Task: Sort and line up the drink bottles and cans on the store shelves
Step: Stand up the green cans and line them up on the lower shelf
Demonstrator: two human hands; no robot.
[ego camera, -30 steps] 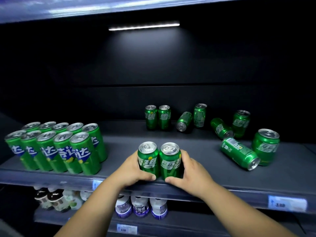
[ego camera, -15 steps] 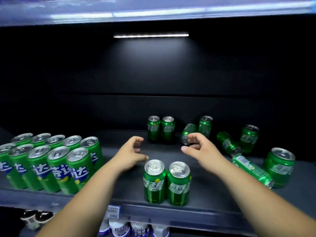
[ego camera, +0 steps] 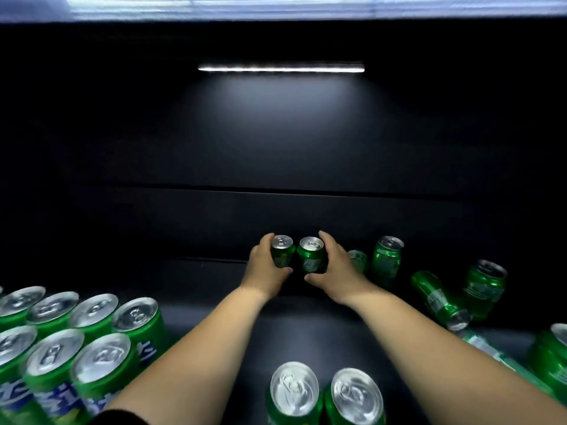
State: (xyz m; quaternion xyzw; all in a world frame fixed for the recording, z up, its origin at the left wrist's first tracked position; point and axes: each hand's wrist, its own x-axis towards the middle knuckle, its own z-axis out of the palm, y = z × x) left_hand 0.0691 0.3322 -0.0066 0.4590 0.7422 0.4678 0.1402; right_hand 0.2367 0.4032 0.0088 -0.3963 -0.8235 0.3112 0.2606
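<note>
At the shelf's back, left hand [ego camera: 266,269] and right hand [ego camera: 337,272] each clasp one of two upright cans [ego camera: 311,254].

open lane down the middle, clutter on both sides

the dark shelf [ego camera: 221,305] lies bare in a wide strip from the front pair [ego camera: 325,394] back to the rear pair [ego camera: 297,254]. the packed block [ego camera: 70,338] walls off the left. to the right, a tipped can [ego camera: 438,299], upright cans [ego camera: 387,259] [ego camera: 484,286] and a near can [ego camera: 552,357] crowd the way. both forearms cross the strip.
</note>
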